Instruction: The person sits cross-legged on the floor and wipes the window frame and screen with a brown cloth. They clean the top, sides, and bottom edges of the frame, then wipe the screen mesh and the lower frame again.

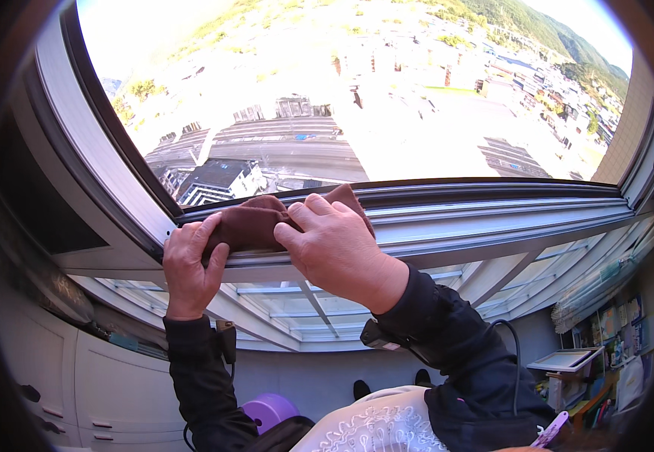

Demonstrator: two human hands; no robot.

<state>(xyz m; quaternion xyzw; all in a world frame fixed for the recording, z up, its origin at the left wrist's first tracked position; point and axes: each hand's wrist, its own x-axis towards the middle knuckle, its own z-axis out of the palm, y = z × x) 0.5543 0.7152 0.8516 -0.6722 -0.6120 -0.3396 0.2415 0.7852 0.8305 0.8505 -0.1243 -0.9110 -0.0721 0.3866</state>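
A brown cloth (250, 226) lies bunched over the lower rail of a metal window frame (445, 226), near its left corner. My left hand (194, 265) grips the cloth's left end, thumb below and fingers over the rail. Further right, my right hand (332, 243) presses down on the cloth, its fingers curled into the folds. One corner of the cloth sticks up past my right fingers. The part of the rail under the cloth is hidden.
Beyond the window opening, buildings (219, 178) lie far below. Under the rail are lower window panes (315, 305). A purple stool (270, 409) stands on the floor by my feet. White cabinets (123, 378) are at left; a cluttered shelf (615, 339) with a white frame (567, 359) is at right.
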